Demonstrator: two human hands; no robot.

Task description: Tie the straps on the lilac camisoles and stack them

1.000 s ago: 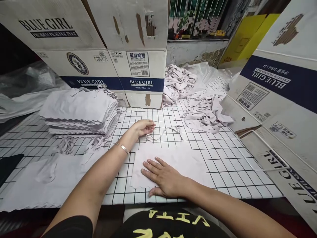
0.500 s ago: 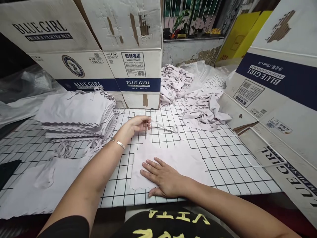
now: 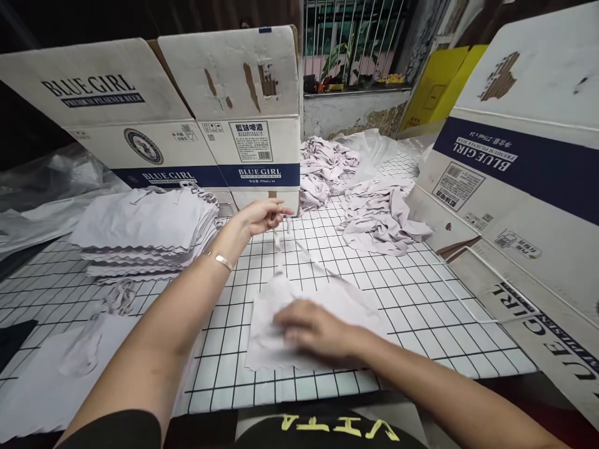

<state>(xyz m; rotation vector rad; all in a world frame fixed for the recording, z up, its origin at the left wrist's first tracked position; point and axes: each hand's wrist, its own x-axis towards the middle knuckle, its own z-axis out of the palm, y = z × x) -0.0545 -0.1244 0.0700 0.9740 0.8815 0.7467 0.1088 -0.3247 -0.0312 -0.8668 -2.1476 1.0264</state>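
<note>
Head camera: lone view, worn by the person, above the near edge of the white, black-gridded surface [image 3: 421, 324].
Far edge: faced, looking forward and down across the surface towards the metal-barred window [image 3: 353, 47] beyond.
Near edge: closest in, black shirt with yellow lettering [image 3: 337, 439] just below it.
Hands: mid-range, bare left hand [image 3: 262, 218] farther off than bare right hand [image 3: 313, 330].

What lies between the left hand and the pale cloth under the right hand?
In the head view, thin straps run from the pale cloth toward the left hand, with gridded tabletop around them.
</note>
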